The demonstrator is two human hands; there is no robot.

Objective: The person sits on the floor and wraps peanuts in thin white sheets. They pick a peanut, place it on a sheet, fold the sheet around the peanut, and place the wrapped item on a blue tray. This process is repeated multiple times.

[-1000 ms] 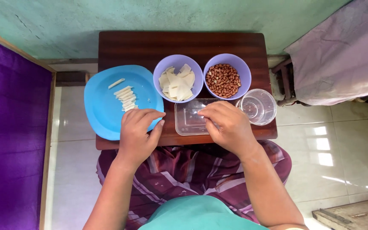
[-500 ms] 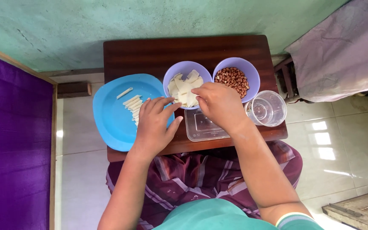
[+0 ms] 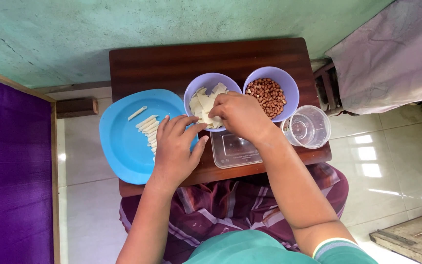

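Note:
My right hand [image 3: 240,115] reaches into a lilac bowl [image 3: 195,90] of pale, thin wrapper pieces [image 3: 202,103], its fingertips pinching the pieces at the bowl's near side. My left hand [image 3: 174,146] rests with spread fingers on the right rim of a blue plate [image 3: 123,142], beside a row of rolled white sticks [image 3: 147,128]. A second lilac bowl [image 3: 289,85] holding peanuts [image 3: 268,94] stands to the right. All sit on a dark wooden table [image 3: 172,61].
A clear rectangular lid or container [image 3: 234,152] lies at the table's near edge under my right wrist. A clear round tub [image 3: 308,128] stands at the right edge. A purple cloth [image 3: 10,171] hangs at left, a covered object [image 3: 391,54] at right.
My right hand has moved from the clear container up into the bowl of wrapper pieces. My left hand has shifted slightly toward the plate's edge. The view has shifted a little.

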